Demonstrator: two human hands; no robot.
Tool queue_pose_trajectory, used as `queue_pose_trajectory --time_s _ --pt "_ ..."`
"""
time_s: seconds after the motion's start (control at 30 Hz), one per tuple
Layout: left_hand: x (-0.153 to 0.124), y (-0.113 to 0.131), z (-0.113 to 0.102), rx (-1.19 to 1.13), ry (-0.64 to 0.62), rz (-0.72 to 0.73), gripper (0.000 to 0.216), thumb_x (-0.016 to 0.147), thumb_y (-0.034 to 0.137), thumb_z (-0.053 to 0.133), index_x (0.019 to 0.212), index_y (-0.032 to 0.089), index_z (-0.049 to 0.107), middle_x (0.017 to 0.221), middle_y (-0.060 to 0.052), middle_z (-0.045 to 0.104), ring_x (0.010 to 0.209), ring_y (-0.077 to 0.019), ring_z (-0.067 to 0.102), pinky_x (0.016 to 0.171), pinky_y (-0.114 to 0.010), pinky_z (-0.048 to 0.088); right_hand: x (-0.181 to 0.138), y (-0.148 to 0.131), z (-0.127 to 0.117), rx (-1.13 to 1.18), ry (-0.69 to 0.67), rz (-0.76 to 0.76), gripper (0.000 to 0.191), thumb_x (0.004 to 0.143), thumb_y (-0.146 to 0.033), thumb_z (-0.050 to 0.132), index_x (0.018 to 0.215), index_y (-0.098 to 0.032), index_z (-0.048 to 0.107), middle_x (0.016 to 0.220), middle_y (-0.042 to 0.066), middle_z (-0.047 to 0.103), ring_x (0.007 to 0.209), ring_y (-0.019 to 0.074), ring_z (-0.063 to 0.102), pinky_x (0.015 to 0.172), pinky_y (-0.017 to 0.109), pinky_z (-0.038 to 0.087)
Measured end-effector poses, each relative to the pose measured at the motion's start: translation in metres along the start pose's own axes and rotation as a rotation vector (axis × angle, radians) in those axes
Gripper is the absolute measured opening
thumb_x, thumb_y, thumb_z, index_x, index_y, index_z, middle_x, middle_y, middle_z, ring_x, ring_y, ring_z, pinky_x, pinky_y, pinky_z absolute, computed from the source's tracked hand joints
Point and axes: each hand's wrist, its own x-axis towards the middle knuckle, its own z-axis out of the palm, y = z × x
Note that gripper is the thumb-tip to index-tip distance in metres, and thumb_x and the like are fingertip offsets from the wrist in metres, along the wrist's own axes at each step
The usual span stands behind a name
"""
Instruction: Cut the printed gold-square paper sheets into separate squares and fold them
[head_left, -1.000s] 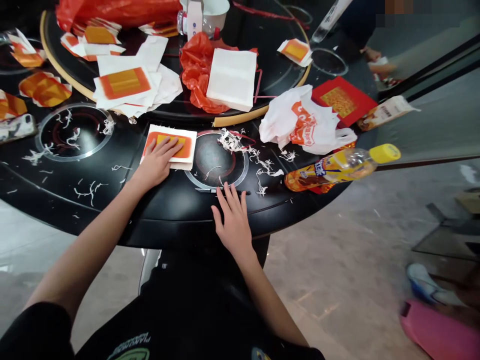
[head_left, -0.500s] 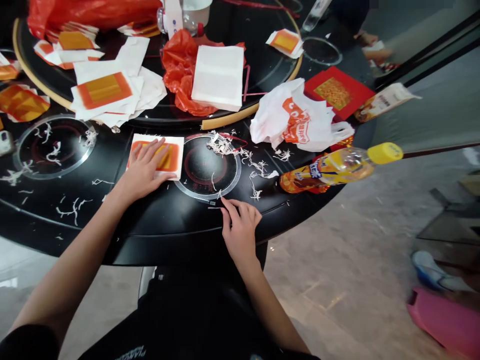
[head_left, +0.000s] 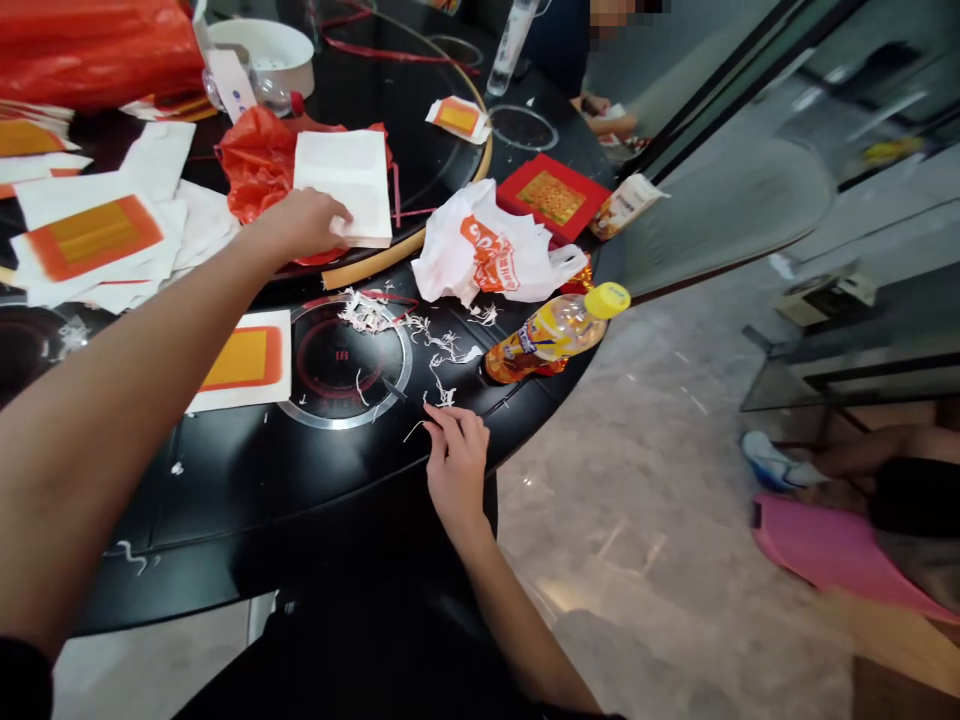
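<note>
My left hand (head_left: 304,222) reaches over the table with its fingers bent at the lower left corner of a stack of white paper (head_left: 352,175), pinching at its edge. Beneath my left forearm lies a white sheet with an orange and gold panel (head_left: 251,360), partly covered by the arm. My right hand (head_left: 459,455) is closed near the table's front edge, thumb and forefinger pinched together. A thin pale strip (head_left: 412,431) sticks out from its fingertips. A dark slender shape (head_left: 394,389) lies just beyond them; its kind is unclear.
Shredded paper bits (head_left: 367,312) lie around the ringed hob. A white plastic bag (head_left: 491,250) and a drink bottle with yellow cap (head_left: 555,335) stand right. More gold-panelled sheets (head_left: 94,240) are piled left, near a red bag (head_left: 97,50). Another person's hand (head_left: 611,120) shows behind.
My left hand has left the gold-panelled sheet and moved forward to the white paper stack. My right hand stays pinched near the table edge. The view has turned right.
</note>
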Motion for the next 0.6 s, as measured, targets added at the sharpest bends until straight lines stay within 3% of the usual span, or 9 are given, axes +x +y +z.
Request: queue_pose_trajectory --time_s 0.13,0.2,0.33,0.47,0.6 --pt "0.014 -0.004 -0.014 0.018 -0.322 -0.253 0.046 0.094 0.059 0.073 0.121 0.023 0.079 0.128 0.007 0.080 0.104 -0.0089 0.061 0.108 -0.022 0.043 0.005 0.014 -0.007 -0.087 0.034 0.025 0.025 0.110 -0.022 0.056 0.125 -0.027 0.075 0.107 0.007 0.072 0.095 0.0209 0.067 0.086 0.040 0.043" --pt "0.016 -0.004 -0.022 0.008 -0.378 -0.308 0.042 0.097 0.057 0.072 0.125 0.026 0.078 0.132 0.006 0.078 0.106 -0.0099 0.061 0.113 -0.026 0.042 0.012 0.017 -0.006 -0.098 0.038 0.001 0.024 0.110 -0.023 0.056 0.124 -0.027 0.076 0.107 0.006 0.072 0.094 0.0203 0.067 0.087 0.040 0.040" --pt "0.014 -0.008 -0.024 -0.028 -0.357 -0.254 0.040 0.100 0.053 0.069 0.125 0.023 0.078 0.126 0.003 0.081 0.100 -0.0099 0.063 0.110 -0.025 0.044 0.032 0.013 0.003 -0.112 0.012 -0.016 0.024 0.111 -0.025 0.056 0.123 -0.029 0.076 0.109 0.005 0.074 0.094 0.0194 0.068 0.090 0.042 0.035" --pt "0.010 -0.017 -0.017 -0.024 -0.229 -0.056 0.050 0.088 0.058 0.082 0.121 0.020 0.080 0.115 0.003 0.083 0.092 -0.0094 0.063 0.105 -0.021 0.048 0.048 0.005 0.016 -0.105 -0.011 -0.018 0.024 0.112 -0.026 0.056 0.123 -0.031 0.078 0.109 0.004 0.075 0.095 0.0186 0.068 0.088 0.042 0.031" --pt "0.010 -0.012 -0.023 0.022 -0.300 -0.077 0.052 0.090 0.056 0.081 0.125 0.019 0.078 0.125 -0.003 0.081 0.099 -0.0134 0.065 0.109 -0.029 0.049 0.052 0.005 0.024 -0.081 -0.034 -0.041 0.023 0.112 -0.026 0.057 0.119 -0.029 0.078 0.106 0.003 0.076 0.093 0.0175 0.069 0.087 0.042 0.031"
